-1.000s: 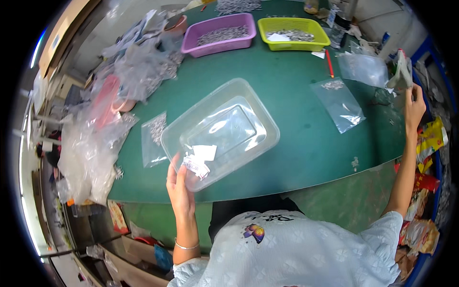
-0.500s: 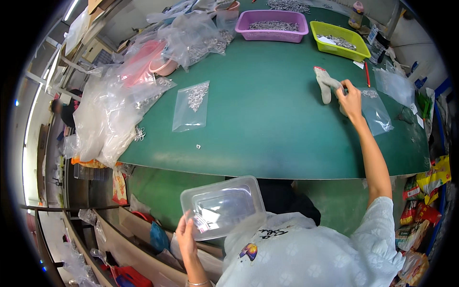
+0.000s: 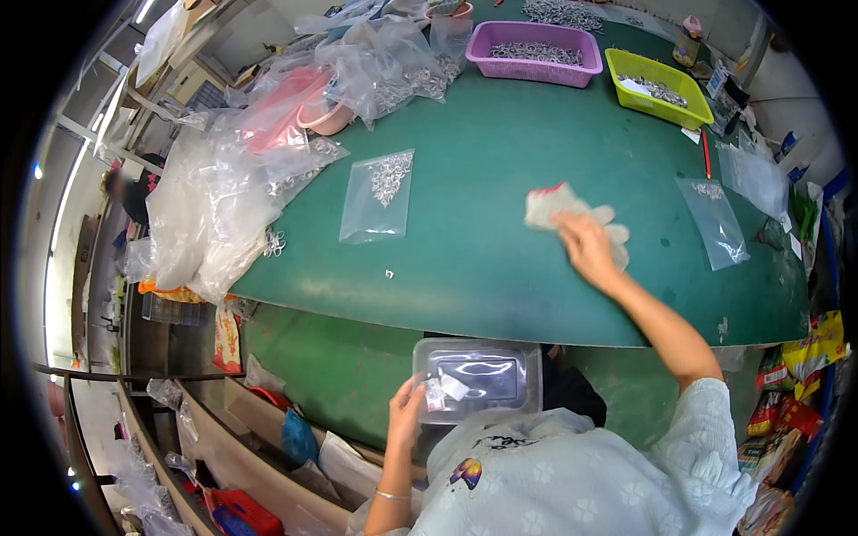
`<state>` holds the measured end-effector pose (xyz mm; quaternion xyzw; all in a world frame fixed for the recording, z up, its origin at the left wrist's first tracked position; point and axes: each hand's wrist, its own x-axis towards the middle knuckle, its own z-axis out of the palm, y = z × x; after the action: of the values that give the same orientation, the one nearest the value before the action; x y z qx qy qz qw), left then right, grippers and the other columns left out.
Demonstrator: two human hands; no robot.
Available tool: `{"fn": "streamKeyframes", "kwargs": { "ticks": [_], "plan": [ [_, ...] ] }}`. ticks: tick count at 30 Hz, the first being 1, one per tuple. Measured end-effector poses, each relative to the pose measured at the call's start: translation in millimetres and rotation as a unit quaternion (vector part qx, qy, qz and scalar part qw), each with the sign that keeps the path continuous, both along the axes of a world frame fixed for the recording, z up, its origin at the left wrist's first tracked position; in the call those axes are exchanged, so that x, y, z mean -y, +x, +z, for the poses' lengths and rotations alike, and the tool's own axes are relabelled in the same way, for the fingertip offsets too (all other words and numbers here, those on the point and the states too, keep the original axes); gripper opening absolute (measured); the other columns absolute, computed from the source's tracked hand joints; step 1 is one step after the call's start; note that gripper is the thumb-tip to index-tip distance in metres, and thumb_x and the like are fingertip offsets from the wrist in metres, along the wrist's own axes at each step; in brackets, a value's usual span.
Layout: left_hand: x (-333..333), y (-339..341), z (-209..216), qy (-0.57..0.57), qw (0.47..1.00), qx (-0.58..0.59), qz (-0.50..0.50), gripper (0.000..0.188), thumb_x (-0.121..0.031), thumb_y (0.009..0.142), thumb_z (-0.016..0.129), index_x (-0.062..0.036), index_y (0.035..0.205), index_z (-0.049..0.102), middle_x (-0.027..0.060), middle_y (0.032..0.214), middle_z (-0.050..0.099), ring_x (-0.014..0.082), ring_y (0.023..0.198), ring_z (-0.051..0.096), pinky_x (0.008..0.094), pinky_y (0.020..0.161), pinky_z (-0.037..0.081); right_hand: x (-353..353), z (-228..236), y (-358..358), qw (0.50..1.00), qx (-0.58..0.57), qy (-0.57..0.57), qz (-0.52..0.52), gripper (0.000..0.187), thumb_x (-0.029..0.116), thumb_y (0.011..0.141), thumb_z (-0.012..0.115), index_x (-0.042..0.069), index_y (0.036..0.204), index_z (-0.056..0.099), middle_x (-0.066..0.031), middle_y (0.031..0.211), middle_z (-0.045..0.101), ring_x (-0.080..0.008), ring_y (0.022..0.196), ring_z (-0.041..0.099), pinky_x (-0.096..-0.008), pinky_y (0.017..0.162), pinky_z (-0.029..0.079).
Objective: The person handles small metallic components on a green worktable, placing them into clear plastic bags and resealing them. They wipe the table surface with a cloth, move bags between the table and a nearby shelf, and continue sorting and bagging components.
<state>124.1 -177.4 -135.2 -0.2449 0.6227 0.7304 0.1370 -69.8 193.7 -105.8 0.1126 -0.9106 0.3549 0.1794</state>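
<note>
My left hand [image 3: 405, 409] grips the left rim of a clear plastic box [image 3: 518, 404], held below the table's near edge. Two small papers, one a printed label, show at the box's left side. On the green tabletop, right of centre, lies a pale work glove [image 3: 542, 205] with a red cuff edge. My right hand [image 3: 588, 243] is closed over the middle of it, fingertips on the fabric. Left of the glove is a clear bag [image 3: 362, 214] with small metal pieces in it. One loose metal piece [image 3: 389, 274] lies nearer to me.
A purple basket [image 3: 536, 76] and a yellow-green basket [image 3: 666, 110], both with metal pieces, stand at the back. Plastic bags [image 3: 192, 196] heap up on the left. Another bag [image 3: 710, 228] and a red pencil [image 3: 705, 154] lie right. A person [image 3: 136, 195] is far left.
My right hand has carried the glove left and nearer, from beside the right-hand bag onto open tabletop. My left hand has moved the plastic box to the right.
</note>
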Motion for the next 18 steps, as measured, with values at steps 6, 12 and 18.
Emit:
{"fn": "streamKeyframes", "kwargs": {
  "ticks": [6,12,18],
  "plan": [
    [-39.0,-24.5,-25.4,0.055,0.998,0.018,-0.016,0.033,-0.014,0.088,0.050,0.0003,0.118,0.049,0.0089,0.104,0.058,0.0141,0.089,0.058,0.0259,0.078,0.047,31.5,17.9,14.3,0.965,-0.091,0.037,0.244,0.030,-0.007,0.069,0.051,0.002,0.096,0.059,-0.0115,0.089,0.061,-0.0288,0.080,0.056,-0.0369,0.069,0.042],
    [-52.1,-41.8,-22.6,0.064,0.997,0.019,-0.036,0.035,-0.013,0.088,0.050,0.0014,0.120,0.046,0.0094,0.109,0.057,0.0148,0.095,0.056,0.0268,0.082,0.045,0.8,53.7,-194.2,0.965,-0.249,0.062,0.056,0.027,-0.005,0.076,0.048,0.003,0.099,0.058,-0.0164,0.098,0.060,-0.0346,0.089,0.055,-0.0387,0.080,0.043],
    [-57.8,-41.8,-27.7,0.057,0.996,0.064,-0.030,0.036,-0.010,0.085,0.056,0.0032,0.118,0.048,0.0078,0.109,0.056,0.0123,0.097,0.053,0.0253,0.083,0.041,16.1,8.0,-311.0,0.975,-0.008,0.215,0.053,0.048,0.043,0.087,0.042,0.018,0.128,0.042,-0.0053,0.131,0.041,-0.0259,0.126,0.028,-0.0431,0.103,0.022]
  ]
}}
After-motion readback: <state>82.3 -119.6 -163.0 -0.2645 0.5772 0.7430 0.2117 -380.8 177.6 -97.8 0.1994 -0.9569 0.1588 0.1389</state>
